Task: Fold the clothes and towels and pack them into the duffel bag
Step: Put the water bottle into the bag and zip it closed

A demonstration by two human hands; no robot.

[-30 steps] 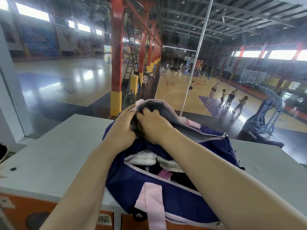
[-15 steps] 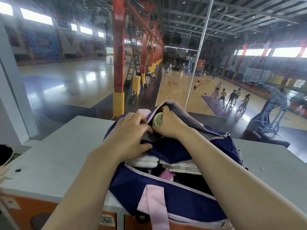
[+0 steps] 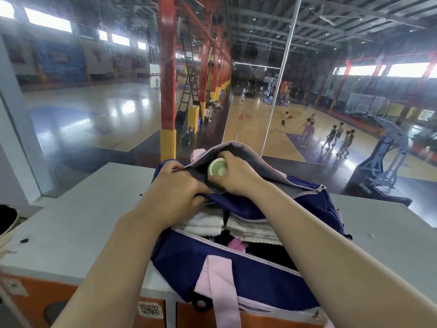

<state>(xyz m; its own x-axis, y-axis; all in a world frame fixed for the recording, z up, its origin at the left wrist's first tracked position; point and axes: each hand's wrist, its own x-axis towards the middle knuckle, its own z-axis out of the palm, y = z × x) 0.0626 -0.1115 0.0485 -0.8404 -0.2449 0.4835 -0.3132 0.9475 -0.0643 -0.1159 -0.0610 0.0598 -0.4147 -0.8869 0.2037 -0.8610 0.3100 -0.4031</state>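
A navy duffel bag (image 3: 236, 273) with pink straps stands open on the grey counter (image 3: 71, 228). Folded white towels (image 3: 255, 230) and dark clothes lie inside its main compartment. My left hand (image 3: 172, 192) grips the edge of the bag's far pocket flap and holds it open. My right hand (image 3: 236, 176) holds a round green-and-white container (image 3: 218, 168) at the mouth of that grey-lined pocket (image 3: 248, 155).
The counter ends at a glass pane (image 3: 118, 102) behind the bag, with a sports hall below. Orange locker fronts (image 3: 54, 301) run under the counter's near edge. A dark object (image 3: 7, 218) sits at the far left.
The round container has come into view in my right hand at the pocket mouth. My left hand shifted from the flap's top to gripping its lower edge.
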